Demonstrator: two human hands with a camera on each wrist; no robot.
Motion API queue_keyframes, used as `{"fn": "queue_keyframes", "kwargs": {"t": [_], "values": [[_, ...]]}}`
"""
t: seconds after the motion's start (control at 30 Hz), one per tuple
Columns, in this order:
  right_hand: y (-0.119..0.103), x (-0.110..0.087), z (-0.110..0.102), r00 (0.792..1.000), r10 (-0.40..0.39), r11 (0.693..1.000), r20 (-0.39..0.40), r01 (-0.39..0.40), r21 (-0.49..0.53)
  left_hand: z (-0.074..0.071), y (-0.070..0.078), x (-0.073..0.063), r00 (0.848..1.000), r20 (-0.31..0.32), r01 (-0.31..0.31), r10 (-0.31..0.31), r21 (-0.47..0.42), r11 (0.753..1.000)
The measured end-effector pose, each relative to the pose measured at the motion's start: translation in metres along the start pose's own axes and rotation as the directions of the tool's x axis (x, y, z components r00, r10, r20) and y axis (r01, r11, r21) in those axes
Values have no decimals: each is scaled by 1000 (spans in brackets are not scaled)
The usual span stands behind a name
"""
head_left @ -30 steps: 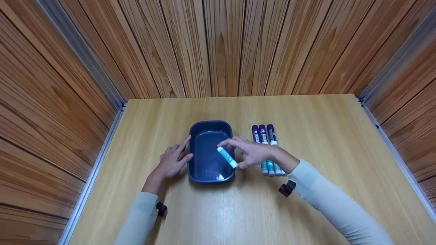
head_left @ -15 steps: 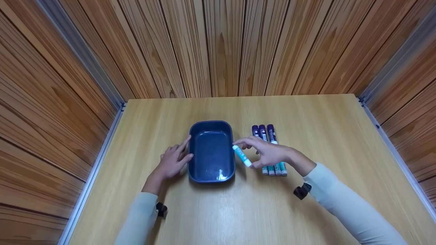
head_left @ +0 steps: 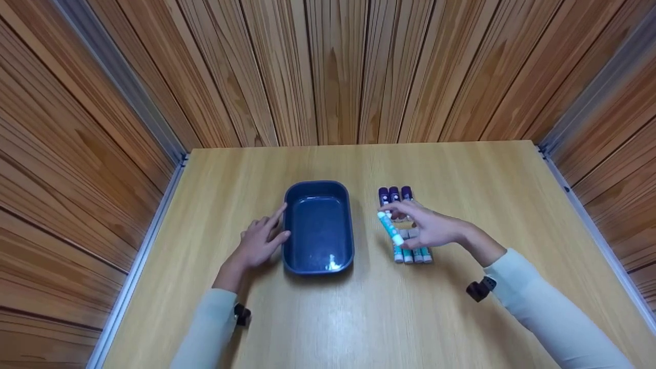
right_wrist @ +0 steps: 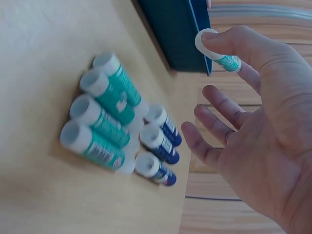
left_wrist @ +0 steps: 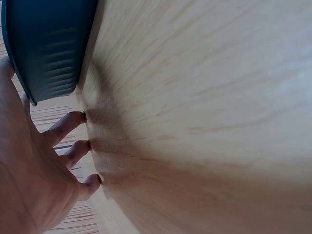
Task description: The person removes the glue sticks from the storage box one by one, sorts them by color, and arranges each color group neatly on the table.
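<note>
My right hand [head_left: 435,226] pinches a teal and white glue stick [head_left: 390,229] end to end between thumb and index finger, its other three fingers spread. This hand is above a group of glue sticks lying on the table. A row of teal glue sticks [right_wrist: 106,126] lies nearer me, and three dark purple ones [right_wrist: 160,144] lie behind it; the hand partly covers both in the head view. My left hand [head_left: 259,243] touches the left side of a dark blue rectangular tub [head_left: 285,230] with thumb and index finger. Its other fingertips [left_wrist: 87,145] rest on the table.
The tub stands on the wooden table [head_left: 318,323], left of the glue sticks. Wood-plank walls [head_left: 338,72] rise behind and on both sides. A small black camera [head_left: 482,289] sits at the right wrist, another [head_left: 242,314] at the left.
My right hand has carried the pinched glue stick rightward, from over the tub to above the other glue sticks. The left hand and the tub have stayed put.
</note>
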State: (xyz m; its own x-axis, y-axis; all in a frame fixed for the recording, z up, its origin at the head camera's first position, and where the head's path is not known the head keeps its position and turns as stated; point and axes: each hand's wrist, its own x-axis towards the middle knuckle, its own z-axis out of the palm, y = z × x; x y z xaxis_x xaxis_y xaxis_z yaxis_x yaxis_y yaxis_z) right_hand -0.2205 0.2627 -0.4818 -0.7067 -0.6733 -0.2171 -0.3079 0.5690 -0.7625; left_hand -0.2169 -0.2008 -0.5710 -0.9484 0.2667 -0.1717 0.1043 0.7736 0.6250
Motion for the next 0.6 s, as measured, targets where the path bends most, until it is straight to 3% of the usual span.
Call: {"fn": "queue_keyframes", "kwargs": {"t": [0.6], "values": [[37, -43, -17, 986, 58, 995, -157, -70, -70, 1, -1, 0, 1000, 4, 8, -8, -19, 1000]]}}
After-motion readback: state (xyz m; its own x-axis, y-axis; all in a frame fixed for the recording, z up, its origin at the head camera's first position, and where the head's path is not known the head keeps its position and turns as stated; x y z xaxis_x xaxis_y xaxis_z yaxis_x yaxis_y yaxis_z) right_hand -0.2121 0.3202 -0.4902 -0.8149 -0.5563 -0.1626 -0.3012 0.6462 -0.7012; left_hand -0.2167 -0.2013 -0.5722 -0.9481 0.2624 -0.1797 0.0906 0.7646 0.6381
